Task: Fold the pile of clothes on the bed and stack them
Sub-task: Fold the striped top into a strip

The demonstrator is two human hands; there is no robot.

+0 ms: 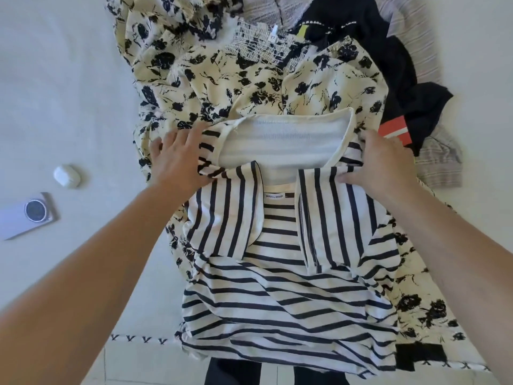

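A white shirt with navy stripes (280, 287) lies in front of me on the bed, its hem hanging over the near edge and its white collar turned away from me. Both sides are folded inward over its middle. My left hand (177, 157) grips the bunched fabric at the shirt's far left shoulder. My right hand (385, 162) pinches the folded edge at the far right shoulder. Under the shirt spreads a cream dress with black flowers (249, 79). A dark navy garment (388, 51) and a pale striped one (416, 31) lie crumpled behind it.
On the white bed sheet (69, 93) at the left lie a white earbud case (67, 175) and a pale phone (25, 218) with a round camera. A red card (394, 132) sits by the dark garment. The bed's near edge has stitched trim, with floor below.
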